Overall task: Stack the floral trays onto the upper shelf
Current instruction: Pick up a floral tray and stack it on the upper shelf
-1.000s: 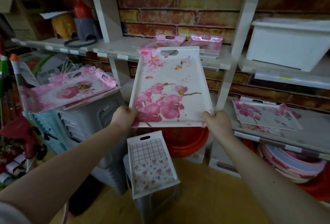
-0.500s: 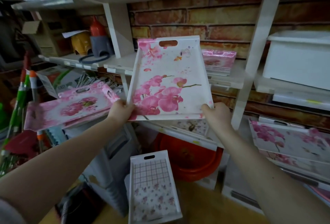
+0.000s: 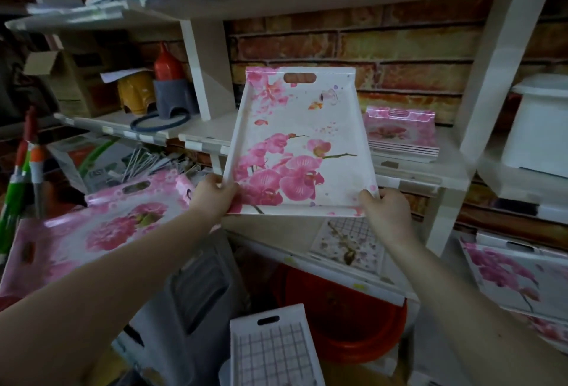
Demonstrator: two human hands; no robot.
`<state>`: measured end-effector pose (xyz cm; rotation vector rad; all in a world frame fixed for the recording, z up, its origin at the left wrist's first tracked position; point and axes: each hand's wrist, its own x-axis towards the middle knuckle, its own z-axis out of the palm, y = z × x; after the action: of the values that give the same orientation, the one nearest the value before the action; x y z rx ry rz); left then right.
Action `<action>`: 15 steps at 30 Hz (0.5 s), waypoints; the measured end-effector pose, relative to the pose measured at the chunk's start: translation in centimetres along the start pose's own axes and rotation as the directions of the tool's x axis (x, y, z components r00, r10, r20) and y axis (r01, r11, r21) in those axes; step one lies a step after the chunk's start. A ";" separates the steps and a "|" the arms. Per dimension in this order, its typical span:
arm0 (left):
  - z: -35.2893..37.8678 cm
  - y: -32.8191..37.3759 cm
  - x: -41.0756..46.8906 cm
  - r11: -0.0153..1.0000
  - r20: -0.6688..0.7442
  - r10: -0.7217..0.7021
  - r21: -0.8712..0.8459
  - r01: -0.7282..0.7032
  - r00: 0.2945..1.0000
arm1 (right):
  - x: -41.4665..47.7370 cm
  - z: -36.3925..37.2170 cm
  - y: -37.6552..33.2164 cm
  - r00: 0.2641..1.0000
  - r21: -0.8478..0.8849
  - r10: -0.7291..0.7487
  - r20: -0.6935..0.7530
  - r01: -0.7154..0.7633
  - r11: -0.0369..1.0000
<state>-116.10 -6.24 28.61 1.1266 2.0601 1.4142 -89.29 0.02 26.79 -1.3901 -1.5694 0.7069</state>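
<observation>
A white tray with pink orchids [image 3: 299, 127] is held up in front of the shelf [image 3: 415, 170], its far handle end raised toward the brick wall. My left hand [image 3: 212, 195] grips its near left corner. My right hand [image 3: 385, 207] grips its near right corner. On the shelf behind it, to the right, sits a stack of pink floral trays [image 3: 402, 133]. What lies on the shelf directly behind the held tray is hidden.
More pink floral trays [image 3: 92, 228] lie on grey stools at left, orchid trays [image 3: 516, 278] on the lower right shelf. A checked tray [image 3: 273, 352] rests below, near a red basin [image 3: 347, 318]. A white tub [image 3: 541, 127] stands at right; an upright post [image 3: 209, 72] at left.
Both hands have lifted the orchid tray up and forward, toward the shelf. The view has tilted upward, so a higher shelf shows at the top.
</observation>
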 end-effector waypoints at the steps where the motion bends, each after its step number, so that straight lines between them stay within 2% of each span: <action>1: -0.3 -0.2 1.8 1.000 0.012 0.015 -0.002 -0.015 1.000 | 0.8 1.2 -0.4 1.000 -0.004 0.001 -0.017 -0.001 1.000; 6: -1.8 0.0 10.0 0.994 0.104 0.102 0.037 -0.106 0.989 | 4.7 6.9 -2.6 0.992 -0.016 0.033 -0.119 -0.035 0.999; 15: -2.7 0.1 22.0 0.993 0.217 0.114 -0.062 -0.103 0.969 | 10.1 14.5 -5.7 0.958 0.036 0.062 -0.281 -0.054 0.998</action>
<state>-131.12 9.69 32.33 1.3294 1.8243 1.3164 -104.46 10.64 27.93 -1.4514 -1.2951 0.5350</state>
